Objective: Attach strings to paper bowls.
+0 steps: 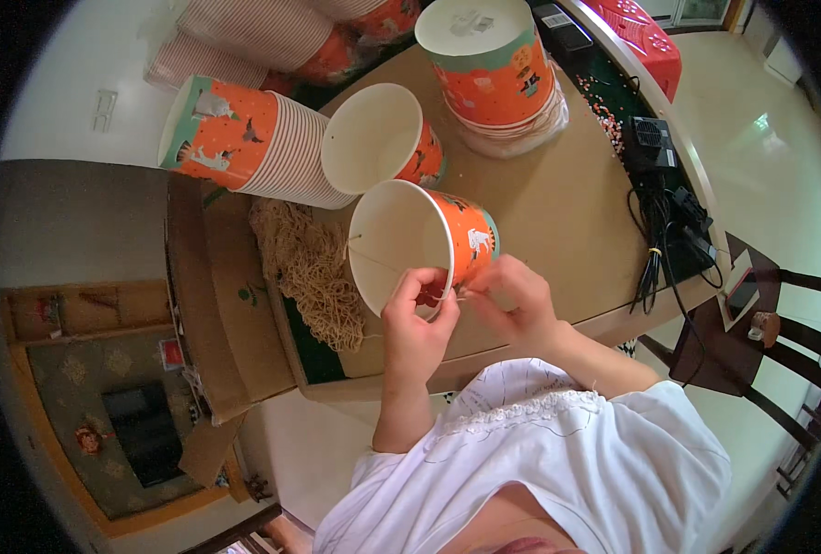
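Observation:
An orange paper bucket [470,238] with a white inside lies tipped on the table, its mouth turned toward the left. My left hand [417,319] is closed at the near edge of its rim, fingers reaching inside and thumb outside. A thin beige string runs across the bucket's mouth from a small toggle-like end [355,237] on the far side of the rim to my left fingers. Close beside it, my right hand [512,300] pinches at the outer wall, where a bit of the string shows between the hands. The exact fingertip hold is partly hidden.
Left of the bucket lies a heap of beige strings [304,268]. Behind stand another open bucket [374,138], a lying stack of buckets [244,138] and an upright stack [494,78]. Black cables [655,240] and an adapter [652,143] lie along the right table edge.

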`<action>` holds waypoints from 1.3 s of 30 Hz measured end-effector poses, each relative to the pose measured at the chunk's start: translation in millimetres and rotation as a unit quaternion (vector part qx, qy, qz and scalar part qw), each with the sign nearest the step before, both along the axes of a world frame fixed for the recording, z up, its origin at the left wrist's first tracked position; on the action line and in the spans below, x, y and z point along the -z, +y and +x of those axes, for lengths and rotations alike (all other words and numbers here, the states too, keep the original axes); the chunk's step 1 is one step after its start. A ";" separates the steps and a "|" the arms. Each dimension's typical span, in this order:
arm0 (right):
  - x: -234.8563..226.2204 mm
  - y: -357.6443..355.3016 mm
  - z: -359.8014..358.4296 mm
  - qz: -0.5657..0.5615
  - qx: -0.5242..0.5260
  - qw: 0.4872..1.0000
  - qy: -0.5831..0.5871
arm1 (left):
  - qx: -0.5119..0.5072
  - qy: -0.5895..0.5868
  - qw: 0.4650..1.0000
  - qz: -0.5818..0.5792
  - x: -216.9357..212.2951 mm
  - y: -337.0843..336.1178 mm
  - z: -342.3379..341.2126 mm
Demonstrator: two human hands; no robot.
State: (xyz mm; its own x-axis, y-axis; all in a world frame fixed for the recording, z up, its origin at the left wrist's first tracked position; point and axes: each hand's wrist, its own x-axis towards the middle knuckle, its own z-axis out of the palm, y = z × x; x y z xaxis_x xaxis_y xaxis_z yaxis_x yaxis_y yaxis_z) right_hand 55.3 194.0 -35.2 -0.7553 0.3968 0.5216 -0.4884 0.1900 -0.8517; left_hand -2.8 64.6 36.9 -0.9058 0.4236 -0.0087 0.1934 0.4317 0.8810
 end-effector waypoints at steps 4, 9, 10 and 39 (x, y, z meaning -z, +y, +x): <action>-14.8 4.0 -3.0 -0.041 -0.021 0.999 -0.028 | 0.011 0.027 1.000 0.000 -2.0 1.3 1.9; -19.0 8.4 -4.4 -0.104 -0.081 0.987 -0.088 | 0.017 0.041 0.999 0.002 -1.8 1.4 1.8; -18.6 8.5 -4.4 -0.104 -0.081 0.987 -0.088 | 0.021 0.045 0.999 -0.003 -2.9 2.1 2.4; -5.5 33.0 -10.2 -0.117 -0.161 0.952 -0.232 | 0.060 0.119 0.985 -0.106 7.6 3.1 -7.0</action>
State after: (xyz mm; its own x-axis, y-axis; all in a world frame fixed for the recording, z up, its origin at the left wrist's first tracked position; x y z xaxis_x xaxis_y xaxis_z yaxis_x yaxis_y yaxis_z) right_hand 45.1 227.0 -29.7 -0.9850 0.1702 0.0278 -0.0500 -0.1276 -0.9906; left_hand -9.8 67.7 29.3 -0.8364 0.5393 0.0978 0.4445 0.5631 0.6966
